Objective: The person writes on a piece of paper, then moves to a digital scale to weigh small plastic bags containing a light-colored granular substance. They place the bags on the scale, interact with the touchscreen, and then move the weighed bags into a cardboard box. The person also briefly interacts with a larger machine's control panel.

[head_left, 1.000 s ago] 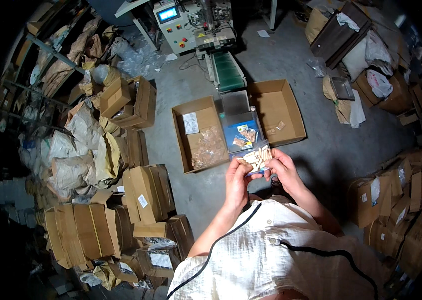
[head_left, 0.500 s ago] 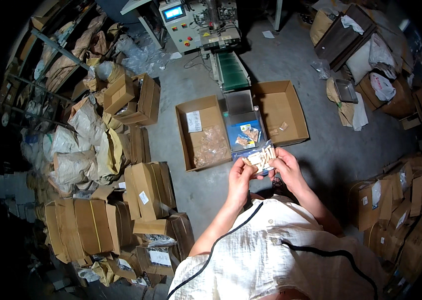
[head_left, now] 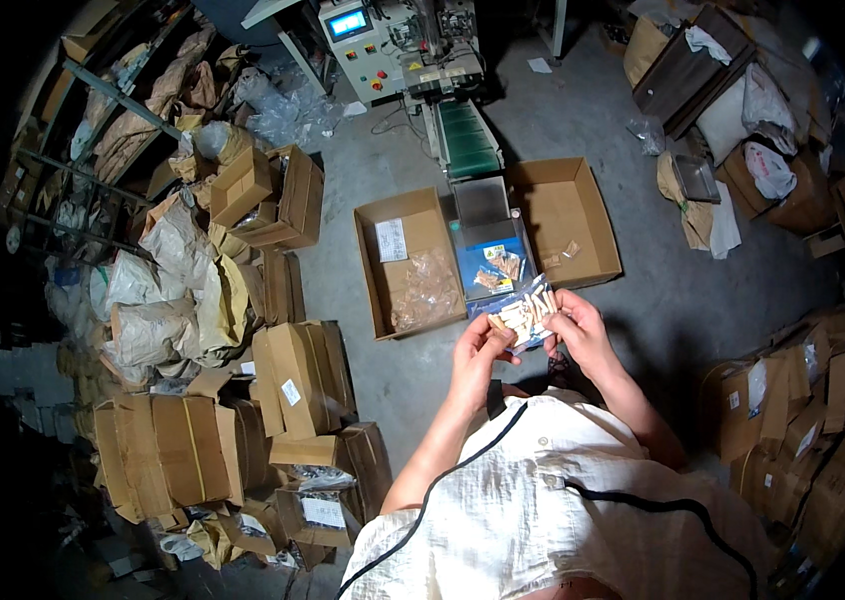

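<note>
A clear plastic bag of short pale wooden dowels (head_left: 526, 317) is held up in front of my body, above the near end of a blue-topped stand. My left hand (head_left: 478, 353) pinches its left lower edge between thumb and fingers. On the opposite side, my right hand (head_left: 580, 331) grips it with the thumb pressed across the dowels. Just beyond the bag, small clear packets of brownish pieces (head_left: 500, 270) lie on the blue surface (head_left: 477, 256). My fingers under the bag are mostly hidden.
Open cardboard boxes flank the stand: the left box (head_left: 370, 250) holds clear packets (head_left: 426, 287) and a printed sheet, the right box (head_left: 598, 222) a few small packets. A green conveyor (head_left: 470, 150) leads from a machine (head_left: 393, 65). Stacked cartons (head_left: 183, 450) and sacks (head_left: 158, 330) crowd the left.
The dowels have shifted and spread out inside the bag, and the bag's tilt has changed slightly. Both hands still grip it in nearly the same place. The view has moved a little.
</note>
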